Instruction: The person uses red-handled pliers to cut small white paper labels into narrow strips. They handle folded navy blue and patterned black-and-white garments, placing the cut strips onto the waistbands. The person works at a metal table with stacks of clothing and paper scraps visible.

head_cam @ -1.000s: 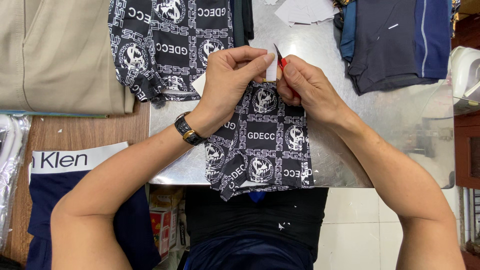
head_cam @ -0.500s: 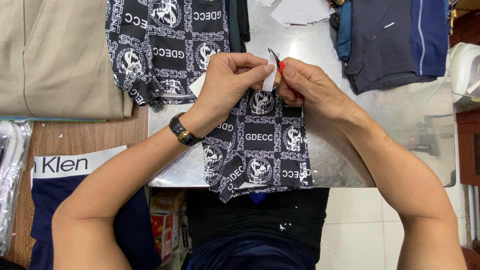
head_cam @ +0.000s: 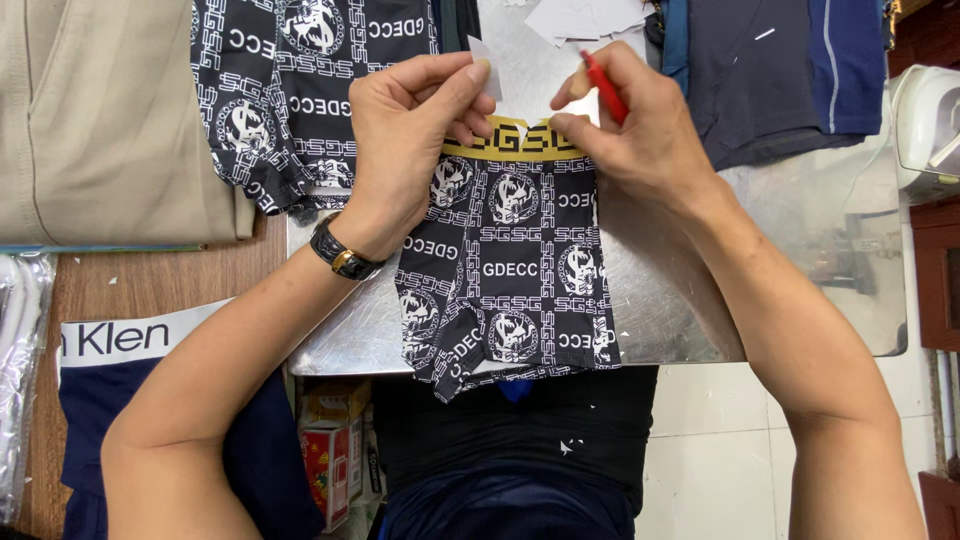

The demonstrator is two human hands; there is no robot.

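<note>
The metal table (head_cam: 800, 260) carries most of it: beige cloth (head_cam: 100, 120) at the far left, a second patterned garment (head_cam: 290, 90) next to it, dark blue garments (head_cam: 770, 70) at top right, white paper scraps (head_cam: 585, 15) along the top edge. The briefs (head_cam: 510, 260), black w/ white print and a yellow waistband (head_cam: 515, 140), lie flat at the table's middle, waistband away from the person, leg ends hanging just over the near edge. Left hand (head_cam: 415, 140) is closed in a pinch on a small white tag (head_cam: 487, 65) right above the waistband, wrist w/ a black watch (head_cam: 343, 255) resting on the fabric. Right hand (head_cam: 640, 135) grips a red-handled tool (head_cam: 605, 88), prob. small snips, tip hidden btwn the fingers, while its lower fingers press the waistband down. To do this step well, judging from the grip: keep the tag pulled taut and away from the elastic, work the tip only at the tag's attachment, keep the waistband flat so no fabric gets caught. Containers: a small cardboard box (head_cam: 325, 450) stands under the table at lower left, contents can't be made out; clear plastic wrap (head_cam: 20, 380) at the far left edge, what's inside isn't legible. A navy garment w/ a white band (head_cam: 130, 340) lies on the wooden surface (head_cam: 160, 285) beside the table. A white appliance (head_cam: 925, 120) sits at the right edge.
</note>
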